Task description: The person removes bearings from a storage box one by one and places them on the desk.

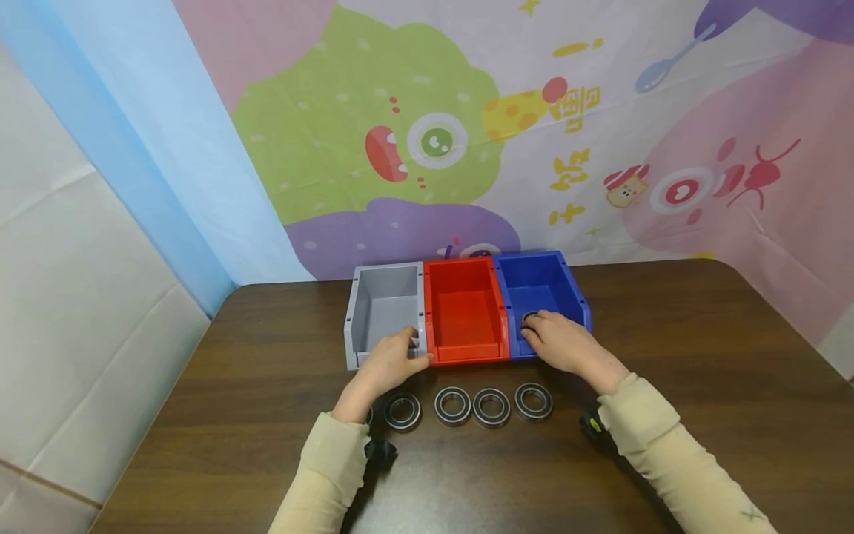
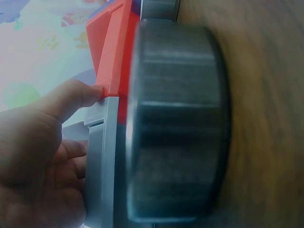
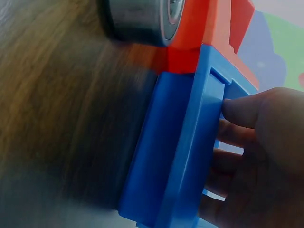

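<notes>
**Both hands at the bins, bearings lined up behind**

Your left hand (image 1: 390, 363) rests on the front lip of the grey bin (image 1: 383, 308), thumb pressed against the corner where it meets the red bin (image 1: 463, 308); the fingers lie fairly straight along the grey wall and grip nothing. Your right hand (image 1: 560, 343) reaches over the front edge of the blue bin (image 1: 540, 289), fingers curled down inside. A dark ring-shaped bearing (image 1: 530, 317) shows just at the fingertips there — whether you are pinching it or only touching it, the pictures do not settle.

The three bins stand side by side, touching, at the far middle of the desk (image 1: 700, 356). Four bearings lie flat in a row on the desk near your wrists: one (image 1: 402, 411) just beside your left forearm, then two close together (image 1: 452, 405) (image 1: 491, 407), then one (image 1: 534, 400) near your right wrist.

What could go wrong: in my judgement the bins are light and nothing visibly anchors them, so a push from either hand could slide the row or open a gap between them. Drawing your left forearm back could sweep the nearest bearing off line, and any bearing tipped on edge would likely roll across the smooth desk.

Behind the bins hangs a bright cartoon-printed backdrop (image 1: 434, 141); it stands clear of your reach.
</notes>
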Motion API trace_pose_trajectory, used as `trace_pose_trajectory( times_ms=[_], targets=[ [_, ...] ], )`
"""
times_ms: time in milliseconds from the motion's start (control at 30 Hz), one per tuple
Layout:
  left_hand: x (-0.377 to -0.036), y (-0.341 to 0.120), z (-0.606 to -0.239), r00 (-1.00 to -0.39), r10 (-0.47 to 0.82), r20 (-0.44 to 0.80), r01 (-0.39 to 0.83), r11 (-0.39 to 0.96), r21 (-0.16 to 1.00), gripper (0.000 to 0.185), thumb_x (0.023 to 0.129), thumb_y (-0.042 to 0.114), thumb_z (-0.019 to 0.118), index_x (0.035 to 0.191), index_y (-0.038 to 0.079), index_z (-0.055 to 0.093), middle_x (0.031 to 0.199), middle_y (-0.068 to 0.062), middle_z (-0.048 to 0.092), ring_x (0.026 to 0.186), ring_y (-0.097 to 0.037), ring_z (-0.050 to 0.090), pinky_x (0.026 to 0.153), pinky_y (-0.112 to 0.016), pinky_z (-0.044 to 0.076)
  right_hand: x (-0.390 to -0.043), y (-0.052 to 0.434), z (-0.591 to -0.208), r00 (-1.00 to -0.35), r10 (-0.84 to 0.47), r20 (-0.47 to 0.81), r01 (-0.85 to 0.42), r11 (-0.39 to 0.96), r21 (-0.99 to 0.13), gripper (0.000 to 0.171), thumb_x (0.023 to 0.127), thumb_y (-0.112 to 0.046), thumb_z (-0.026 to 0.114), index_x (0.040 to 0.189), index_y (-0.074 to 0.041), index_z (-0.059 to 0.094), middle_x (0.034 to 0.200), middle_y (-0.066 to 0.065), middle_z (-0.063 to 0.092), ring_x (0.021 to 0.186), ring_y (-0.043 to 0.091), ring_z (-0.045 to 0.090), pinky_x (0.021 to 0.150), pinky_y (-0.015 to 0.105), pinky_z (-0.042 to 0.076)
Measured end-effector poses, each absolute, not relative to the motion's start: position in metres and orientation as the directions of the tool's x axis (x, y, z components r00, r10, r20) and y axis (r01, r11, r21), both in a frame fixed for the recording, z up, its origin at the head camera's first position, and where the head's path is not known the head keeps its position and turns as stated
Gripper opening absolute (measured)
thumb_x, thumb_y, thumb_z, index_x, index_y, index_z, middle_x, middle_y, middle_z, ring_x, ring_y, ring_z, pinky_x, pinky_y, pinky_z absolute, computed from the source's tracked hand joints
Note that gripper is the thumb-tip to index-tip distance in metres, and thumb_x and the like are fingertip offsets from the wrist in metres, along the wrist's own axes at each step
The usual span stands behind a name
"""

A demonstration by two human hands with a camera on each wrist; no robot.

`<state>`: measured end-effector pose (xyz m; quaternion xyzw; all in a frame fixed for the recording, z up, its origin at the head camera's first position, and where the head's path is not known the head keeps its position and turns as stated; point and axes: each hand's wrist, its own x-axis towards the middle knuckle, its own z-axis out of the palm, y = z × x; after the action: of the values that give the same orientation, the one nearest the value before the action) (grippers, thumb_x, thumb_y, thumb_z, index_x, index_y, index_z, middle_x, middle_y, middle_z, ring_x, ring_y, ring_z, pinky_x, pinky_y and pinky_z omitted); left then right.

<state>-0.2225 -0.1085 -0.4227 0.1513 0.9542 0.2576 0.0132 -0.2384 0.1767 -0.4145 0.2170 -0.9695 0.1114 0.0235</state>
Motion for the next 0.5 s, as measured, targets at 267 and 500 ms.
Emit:
trace_pose_trajectory(
  times_ms=[267, 500],
  targets=[
    [-0.2222, -0.1091, -0.4229, -0.951, 0.303, 0.063, 0.294, 0.819, 0.492, 0.040, 0.080, 0.031, 0.063, 0.106, 0.001, 0.054, 0.092, -0.012, 0.065, 0.079, -0.025, 0.061, 0.072, -0.037, 0.048, -0.2429, 0.1752, -0.4162, -0.913, -0.408, 0.017, -0.402, 0.890, -0.214, 0.041, 0.095, -0.026, 0.040, 0.120, 0.002, 0.056, 0.122, 0.021, 0.055, 0.114, 0.038, 0.049, 0.097, 0.050, 0.036],
    [-0.2230, -0.1090, -0.4243, -0.950, 0.305, 0.070, 0.299, 0.819, 0.490, 0.040, 0.080, 0.031, 0.062, 0.106, 0.002, 0.054, 0.090, -0.012, 0.065, 0.077, -0.024, 0.060, 0.071, -0.036, 0.048, -0.2475, 0.1736, -0.4183, -0.915, -0.404, 0.000, -0.394, 0.894, -0.213, 0.040, 0.096, -0.025, 0.037, 0.119, 0.002, 0.057, 0.122, 0.022, 0.054, 0.115, 0.038, 0.049, 0.096, 0.050, 0.036]
  ],
)
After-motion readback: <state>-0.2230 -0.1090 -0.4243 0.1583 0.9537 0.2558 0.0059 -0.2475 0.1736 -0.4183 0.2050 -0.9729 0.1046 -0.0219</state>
